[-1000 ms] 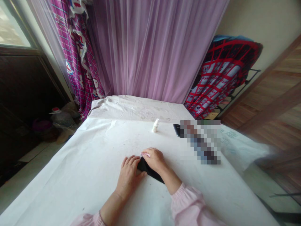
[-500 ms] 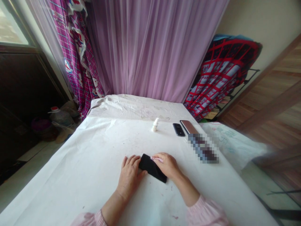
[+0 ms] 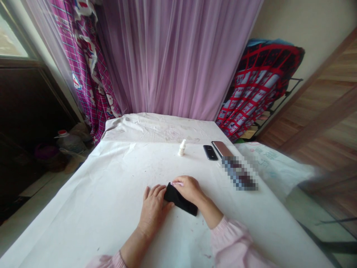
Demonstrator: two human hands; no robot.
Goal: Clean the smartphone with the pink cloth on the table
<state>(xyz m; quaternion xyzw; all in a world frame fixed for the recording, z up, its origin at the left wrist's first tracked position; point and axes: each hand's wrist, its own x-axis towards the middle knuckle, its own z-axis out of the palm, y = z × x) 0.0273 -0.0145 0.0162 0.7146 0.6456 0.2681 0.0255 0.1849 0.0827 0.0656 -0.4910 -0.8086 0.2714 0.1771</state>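
A flat black phone-like object (image 3: 180, 201) lies on the white-covered table (image 3: 111, 193) in front of me. My left hand (image 3: 153, 208) rests flat beside its left end, fingers stretched and touching it. My right hand (image 3: 189, 189) is curled over its far edge, pinching a small pink thing (image 3: 177, 184) against the black object's top corner. Pink sleeves cover both my forearms.
A small white bottle (image 3: 182, 147) stands further back. Two phones, a small black phone (image 3: 210, 152) and a larger brownish phone (image 3: 221, 148), lie at the right. Purple curtain (image 3: 173, 56) hangs behind; a red-patterned cloth (image 3: 251, 93) drapes a rack at the right. Jugs (image 3: 67, 141) sit on the floor at the left.
My right hand slid right along the black object, then came back left to its top corner with the pink thing. The left hand stayed put.
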